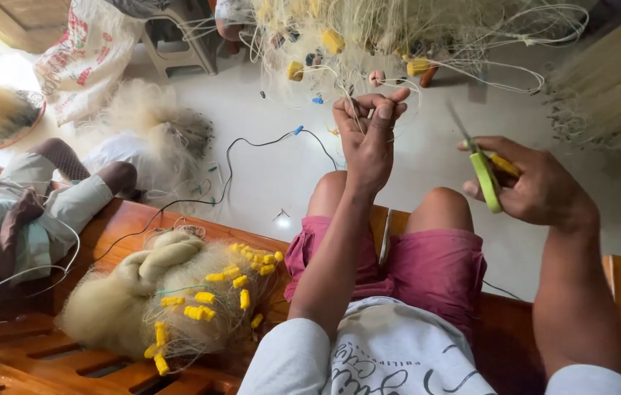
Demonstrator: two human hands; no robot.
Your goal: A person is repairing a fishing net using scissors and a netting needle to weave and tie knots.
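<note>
My left hand [369, 132] is raised in front of me, its fingers pinched on thin pale strands of fishing net [339, 44] that hangs down from above with yellow floats tied in. My right hand [533, 183] is shut on a pair of scissors with green and yellow handles [484, 175], the blade pointing up and left, a short way right of the left hand and apart from the strands. I sit on a wooden bench [105, 234] in pink shorts, knees out over a pale floor.
A bundled net with yellow floats [178, 300] lies on the bench at my left. Another person [39, 212] sits further left. A black cable [230, 168] runs across the floor. A printed sack [80, 58], a plastic stool [178, 44] and more net piles stand beyond.
</note>
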